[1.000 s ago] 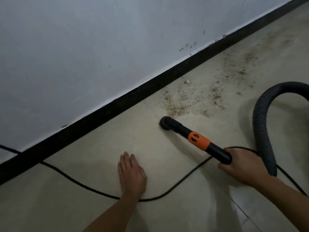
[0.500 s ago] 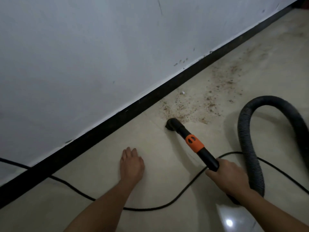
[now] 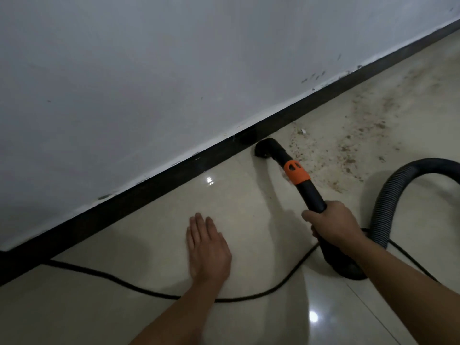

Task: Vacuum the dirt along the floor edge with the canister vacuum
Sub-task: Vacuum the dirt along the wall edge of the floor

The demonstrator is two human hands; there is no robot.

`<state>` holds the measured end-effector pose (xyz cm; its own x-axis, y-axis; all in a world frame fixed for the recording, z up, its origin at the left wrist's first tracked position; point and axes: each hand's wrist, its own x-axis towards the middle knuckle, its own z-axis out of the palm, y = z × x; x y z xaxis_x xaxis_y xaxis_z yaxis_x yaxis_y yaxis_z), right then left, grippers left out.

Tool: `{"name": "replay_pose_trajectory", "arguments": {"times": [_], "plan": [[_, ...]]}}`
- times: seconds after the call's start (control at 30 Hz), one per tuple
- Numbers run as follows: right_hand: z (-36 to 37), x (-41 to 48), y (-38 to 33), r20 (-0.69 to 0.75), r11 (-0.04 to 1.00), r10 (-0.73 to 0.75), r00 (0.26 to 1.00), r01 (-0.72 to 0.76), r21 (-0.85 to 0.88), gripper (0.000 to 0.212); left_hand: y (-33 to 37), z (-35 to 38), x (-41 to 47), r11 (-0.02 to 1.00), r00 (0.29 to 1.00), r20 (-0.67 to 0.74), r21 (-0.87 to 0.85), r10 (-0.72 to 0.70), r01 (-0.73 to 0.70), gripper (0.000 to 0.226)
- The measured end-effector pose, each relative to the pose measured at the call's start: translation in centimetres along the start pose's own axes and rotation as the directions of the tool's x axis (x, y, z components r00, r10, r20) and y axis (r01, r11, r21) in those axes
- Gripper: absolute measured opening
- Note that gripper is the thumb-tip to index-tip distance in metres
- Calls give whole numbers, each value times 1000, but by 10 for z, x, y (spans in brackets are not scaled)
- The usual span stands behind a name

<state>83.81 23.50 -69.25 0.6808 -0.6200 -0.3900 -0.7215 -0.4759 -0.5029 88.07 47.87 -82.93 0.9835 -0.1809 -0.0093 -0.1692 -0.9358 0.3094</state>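
Nozzle (image 3: 264, 148) had moved from mid-floor up to the baseboard (image 3: 159, 185), left of the dirt (image 3: 348, 145). Right hand (image 3: 333, 226) was clamped around the wand (image 3: 311, 192). Left hand (image 3: 207, 247) lay flat on the floor (image 3: 124, 245), fingers together, cord (image 3: 124, 285) beneath the forearm.

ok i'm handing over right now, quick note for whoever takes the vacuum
Right hand grips the vacuum wand; left hand lies flat and empty on the floor tile.
Nozzle sits on the floor by the black baseboard, at the near end of the dirt.
Hose loops to the right; power cord crosses the floor under the left forearm.
Left: the brown dirt trail to the right along the edge.
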Motion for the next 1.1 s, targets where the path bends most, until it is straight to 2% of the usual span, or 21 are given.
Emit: {"name": "replay_pose_trajectory", "arguments": {"times": [0.1,0.27,0.37,0.5,0.63,0.83,0.97,1.03,1.1], "plan": [[4,7,-16,44,994,-5,999,0,109,19,-1,0,0,1000,1000,-23,25,5,-5,53],[-1,-9,4,143,996,-61,988,69,-50,20,-1,-4,0,999,999,-50,34,3,-1,54],[-12,-16,14,102,997,-57,993,62,-49,21,-2,-4,0,1000,999,-52,20,-9,10,54],[-21,-37,37,216,994,-87,972,98,-38,19,-3,-4,-2,1000,997,-81,13,4,-3,54],[-43,-62,83,186,998,-58,981,63,-20,19,-3,-1,-2,1000,994,-107,5,5,-4,54],[-62,-87,118,306,998,-57,950,45,45,18,-3,-1,-3,1000,997,-71,4,4,-4,53],[-52,-98,106,433,987,-100,896,146,-74,16,-11,-5,-2,1000,999,-43,0,10,-10,51],[-43,-97,94,387,969,-138,912,204,-137,15,-18,-7,-6,999,997,-69,-26,-42,41,50],[-35,-85,78,281,975,-156,947,194,-113,15,-23,-9,-10,994,991,-99,-61,-96,90,45]]}}
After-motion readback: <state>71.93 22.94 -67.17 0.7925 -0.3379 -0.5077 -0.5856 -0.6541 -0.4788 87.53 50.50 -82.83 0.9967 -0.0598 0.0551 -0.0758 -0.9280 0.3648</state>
